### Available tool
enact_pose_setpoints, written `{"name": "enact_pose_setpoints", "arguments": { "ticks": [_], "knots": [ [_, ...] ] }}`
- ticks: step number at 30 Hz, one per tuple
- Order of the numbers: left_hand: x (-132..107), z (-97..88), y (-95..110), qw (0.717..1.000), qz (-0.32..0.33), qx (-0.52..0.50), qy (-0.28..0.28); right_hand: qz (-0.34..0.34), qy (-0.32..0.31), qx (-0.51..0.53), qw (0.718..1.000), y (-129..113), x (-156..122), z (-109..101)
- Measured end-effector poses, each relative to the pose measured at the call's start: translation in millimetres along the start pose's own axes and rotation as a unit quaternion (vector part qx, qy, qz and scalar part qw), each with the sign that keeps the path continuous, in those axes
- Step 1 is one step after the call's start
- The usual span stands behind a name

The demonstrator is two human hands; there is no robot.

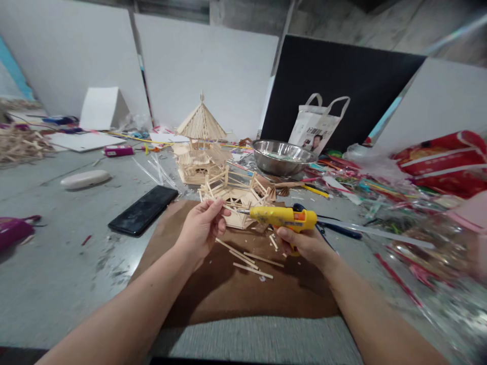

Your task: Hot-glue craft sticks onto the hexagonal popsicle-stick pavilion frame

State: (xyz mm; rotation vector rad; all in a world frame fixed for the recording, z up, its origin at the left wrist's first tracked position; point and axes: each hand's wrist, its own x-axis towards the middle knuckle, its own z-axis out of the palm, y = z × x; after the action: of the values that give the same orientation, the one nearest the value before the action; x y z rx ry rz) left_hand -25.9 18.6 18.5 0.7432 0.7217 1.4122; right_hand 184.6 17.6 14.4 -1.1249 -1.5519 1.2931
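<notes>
My right hand (300, 243) is wrapped round the handle of a yellow hot glue gun (281, 217), whose metal nozzle points left. A long clear glue stick (380, 234) sticks out of its back. In my left hand (207, 223) a thin wooden stick (231, 208) is pinched between thumb and fingers, its free end close to the nozzle; whether they touch I cannot tell. Just behind both hands stands a low wooden stick frame (238, 195) with railings, partly hidden by them. Several loose wooden sticks (253, 266) lie on the brown sheet (213, 299) below.
A wooden pavilion model (201, 137) with a pointed roof stands farther back. Right of it are a metal bowl (283, 157) and a white bag (314, 124). A black phone (143, 210) and a white oval object (85, 179) lie left. Coloured clutter (365, 182) covers the right side.
</notes>
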Motion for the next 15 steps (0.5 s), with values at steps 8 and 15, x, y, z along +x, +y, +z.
{"name": "enact_pose_setpoints", "arguments": {
  "ticks": [8, 15],
  "knots": [
    [-0.8, 0.3, 2.5, 1.000, 0.009, -0.009, 0.000, -0.007, -0.006, -0.017, 1.000, -0.3, 1.3, 0.1],
    [-0.5, 0.1, 1.3, 1.000, 0.018, -0.003, 0.006, -0.005, 0.003, -0.018, 1.000, 5.8, 1.4, -2.6]
  ]
}}
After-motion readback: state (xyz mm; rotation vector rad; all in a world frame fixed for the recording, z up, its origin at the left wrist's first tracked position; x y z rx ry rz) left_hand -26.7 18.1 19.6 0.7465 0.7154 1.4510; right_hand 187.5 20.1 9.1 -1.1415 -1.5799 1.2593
